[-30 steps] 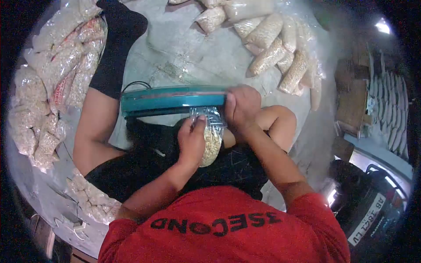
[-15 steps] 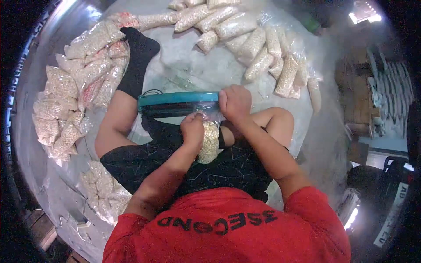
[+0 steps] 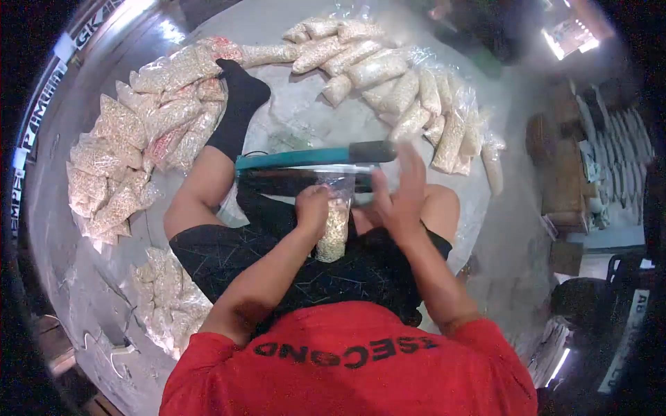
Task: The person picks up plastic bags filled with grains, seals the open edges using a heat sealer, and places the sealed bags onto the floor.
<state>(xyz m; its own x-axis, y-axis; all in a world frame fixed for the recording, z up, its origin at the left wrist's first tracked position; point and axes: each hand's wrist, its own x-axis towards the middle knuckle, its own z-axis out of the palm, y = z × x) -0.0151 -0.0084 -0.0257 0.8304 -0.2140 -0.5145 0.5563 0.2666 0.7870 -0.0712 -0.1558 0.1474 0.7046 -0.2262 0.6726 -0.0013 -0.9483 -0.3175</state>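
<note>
Between my legs lies a teal hand-held bag sealer (image 3: pixel 298 158) with a black grip (image 3: pixel 372 151) at its right end. A clear plastic bag of pale beans or kernels (image 3: pixel 334 232) stands in front of it, its open-looking top film reaching up to the sealer's jaw. My left hand (image 3: pixel 312 211) is closed around the left side of the bag near its neck. Just off the grip, to the right of the bag, my right hand (image 3: pixel 404 201) has its fingers spread and is somewhat blurred; nothing shows in it.
Filled bags (image 3: pixel 118 159) are piled on the floor to the left, with more filled bags (image 3: pixel 163 295) lower down. Another row of filled bags (image 3: pixel 402 90) curves along the far right. Boxes and stacked goods (image 3: pixel 562 159) stand at the right edge.
My right hand has let go of the sealer's grip and opened out to the right. The bag's top now shows at the sealer, and my left hand still holds the bag.
</note>
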